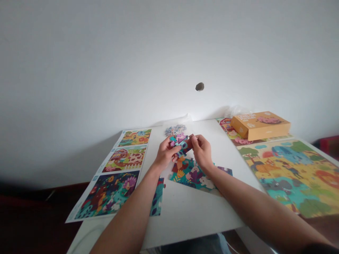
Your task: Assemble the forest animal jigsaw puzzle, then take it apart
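Observation:
My left hand (166, 153) is closed around a handful of loose jigsaw puzzle pieces (180, 138), purple, teal and dark blue. Close beside it, my right hand (202, 151) pinches a dark reddish-brown puzzle piece (190, 141) at the edge of that handful. Below both hands lies a joined section of puzzle (194, 175) with white rabbits and orange and purple plants; my right wrist covers part of it. A narrower joined strip (158, 198) in teal and blue rests to the left, partly hidden by my left forearm.
A printed sheet (116, 165) with three pictures lies along the table's left side. Behind my hands sits a clear bag of pieces (176, 129) near the wall. At right are a finished safari puzzle (293, 169), a farm puzzle (227, 129) and an orange box (261, 125) on it.

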The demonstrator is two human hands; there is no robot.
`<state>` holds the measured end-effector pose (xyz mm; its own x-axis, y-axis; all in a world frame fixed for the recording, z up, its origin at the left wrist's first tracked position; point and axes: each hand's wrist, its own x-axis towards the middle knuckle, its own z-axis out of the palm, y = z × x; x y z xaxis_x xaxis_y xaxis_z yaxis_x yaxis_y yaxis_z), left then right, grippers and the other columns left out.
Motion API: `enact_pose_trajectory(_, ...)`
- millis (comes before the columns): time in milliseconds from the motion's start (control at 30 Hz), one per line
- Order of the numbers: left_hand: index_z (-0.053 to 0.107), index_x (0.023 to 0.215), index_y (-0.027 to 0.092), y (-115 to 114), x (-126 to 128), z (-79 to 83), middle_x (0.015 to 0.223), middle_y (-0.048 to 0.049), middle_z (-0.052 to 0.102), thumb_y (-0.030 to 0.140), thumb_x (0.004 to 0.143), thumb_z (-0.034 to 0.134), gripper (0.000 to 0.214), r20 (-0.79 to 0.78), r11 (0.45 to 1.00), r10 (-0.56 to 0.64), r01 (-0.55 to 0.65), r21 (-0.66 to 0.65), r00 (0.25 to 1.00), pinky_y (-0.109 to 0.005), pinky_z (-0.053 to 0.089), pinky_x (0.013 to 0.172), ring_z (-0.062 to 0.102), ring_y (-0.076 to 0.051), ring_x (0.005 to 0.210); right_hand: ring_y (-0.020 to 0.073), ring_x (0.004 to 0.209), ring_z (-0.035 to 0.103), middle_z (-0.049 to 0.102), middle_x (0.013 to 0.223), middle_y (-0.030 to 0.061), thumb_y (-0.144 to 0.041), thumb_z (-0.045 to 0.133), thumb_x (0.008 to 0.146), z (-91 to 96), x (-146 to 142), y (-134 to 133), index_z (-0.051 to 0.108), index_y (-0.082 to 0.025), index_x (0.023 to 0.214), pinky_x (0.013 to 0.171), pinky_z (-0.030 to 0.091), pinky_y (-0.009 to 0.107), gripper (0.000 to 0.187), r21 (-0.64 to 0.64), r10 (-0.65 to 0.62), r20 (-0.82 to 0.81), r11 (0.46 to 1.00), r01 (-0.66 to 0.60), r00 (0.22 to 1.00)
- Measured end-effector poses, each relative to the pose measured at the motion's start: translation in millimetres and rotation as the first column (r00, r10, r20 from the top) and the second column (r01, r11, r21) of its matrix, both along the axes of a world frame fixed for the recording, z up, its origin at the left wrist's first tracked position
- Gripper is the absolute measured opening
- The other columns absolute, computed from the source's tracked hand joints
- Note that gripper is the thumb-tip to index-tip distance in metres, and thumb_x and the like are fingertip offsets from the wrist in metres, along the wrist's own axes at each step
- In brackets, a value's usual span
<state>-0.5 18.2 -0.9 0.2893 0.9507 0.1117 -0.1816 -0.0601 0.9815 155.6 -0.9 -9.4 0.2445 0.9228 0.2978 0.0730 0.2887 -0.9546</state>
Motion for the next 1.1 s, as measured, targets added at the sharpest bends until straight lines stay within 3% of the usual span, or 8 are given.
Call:
enact_pose_trajectory(167,0.056,0.098,0.021,-2.6,2.0,3.4,0.064,0.0081,0.047,0.029,0.073,0.074,0.031,0.031,1.000,0.018,-0.018,-0.019,0.999,-0.015,0.030,0.032,0.038,-0.003,0.039,0.0132,0.057,0.054,0.063,0.067,0.0015,-0.057,0.053,0.088,2.8,-0.5,-2.0,0.062,-0.018,0.085,0.053,0.042,0.024,0.041,0.032,-0.029,-0.061,0.999,0.031,0.998)
enact_pose_trajectory(333,0.054,0.090,0.020,-3.4,2.3,4.4,0.061,0.0086,0.046,0.029,0.070,0.074,0.030,0.047,0.998,0.006,-0.003,-0.063,0.999,-0.015,0.028,0.031,0.037,-0.003,0.037,0.0146,0.064,0.057,0.063,0.070,0.0023,-0.053,0.054,0.090,8.4,0.1,-9.3,0.061,-0.018,0.081,0.062,0.046,0.027,0.036,0.123,-0.099,0.043,0.988,0.093,0.994)
enact_pose_trajectory(600,0.054,0.086,0.020,-2.3,3.1,3.2,0.059,0.0091,0.046,0.029,0.069,0.075,0.029,0.072,0.997,0.034,-0.029,-0.075,0.997,-0.015,0.032,0.031,0.039,-0.003,0.037,0.0120,0.060,0.053,0.057,0.067,-0.0013,-0.054,0.052,0.091,12.3,1.1,-2.6,0.049,-0.021,0.078,0.062,0.048,0.027,0.036,0.095,0.164,-0.148,0.984,-0.151,0.975)
enact_pose_trajectory(733,0.057,0.099,0.020,-7.1,8.2,2.0,0.063,0.0062,0.053,0.047,0.076,0.071,0.039,0.101,0.990,-0.084,0.094,-0.108,0.991,-0.019,0.038,0.031,0.045,-0.006,0.037,0.0114,0.067,0.056,0.060,0.088,-0.0002,-0.051,0.056,0.089,5.6,-5.6,-3.5,0.047,-0.023,0.103,0.062,0.048,0.024,0.032,0.076,0.150,-0.120,0.987,-0.142,0.981)
enact_pose_trajectory(833,0.056,0.107,0.019,-12.4,12.7,1.6,0.064,0.0040,0.057,0.067,0.078,0.061,0.057,0.091,0.976,-0.189,0.197,-0.094,0.978,-0.021,0.040,0.030,0.046,-0.007,0.034,0.0146,0.086,0.061,0.061,0.105,0.0040,-0.047,0.053,0.092,3.6,-7.6,-5.8,0.046,-0.024,0.121,0.075,0.051,0.027,0.037,0.075,0.155,-0.007,0.985,-0.154,0.988)
enact_pose_trajectory(933,0.055,0.111,0.020,-13.8,13.9,4.5,0.074,0.0023,0.062,0.057,0.068,0.078,0.061,0.035,0.971,-0.202,0.205,-0.125,0.979,-0.019,0.040,0.030,0.051,-0.007,0.038,0.0181,0.099,0.060,0.062,0.113,0.0066,-0.045,0.048,0.095,5.1,-6.1,-8.7,0.052,-0.023,0.124,0.086,0.049,0.031,0.037,0.048,0.205,0.150,0.976,-0.214,0.967)
enact_pose_trajectory(1033,0.058,0.097,0.018,-7.3,6.7,11.4,0.069,0.0036,0.058,0.044,0.068,0.082,0.046,0.131,0.982,-0.046,0.069,-0.173,0.990,-0.014,0.032,0.027,0.048,-0.005,0.039,0.0195,0.102,0.057,0.061,0.115,0.0092,-0.043,0.035,0.100,8.9,-7.0,-14.4,0.053,-0.020,0.125,0.092,0.045,0.035,0.038,0.072,0.100,0.253,0.990,-0.122,0.962)
enact_pose_trajectory(1100,0.056,0.086,0.016,0.1,-3.3,16.8,0.066,0.0045,0.054,0.043,0.072,0.079,0.037,0.358,0.983,0.109,-0.047,-0.176,0.927,-0.011,0.027,0.026,0.039,-0.001,0.038,0.0214,0.098,0.056,0.063,0.105,0.0103,-0.044,0.038,0.099,12.1,-10.9,-21.3,0.058,-0.017,0.118,0.091,0.044,0.038,0.039,0.074,0.095,0.431,0.987,-0.140,0.897)
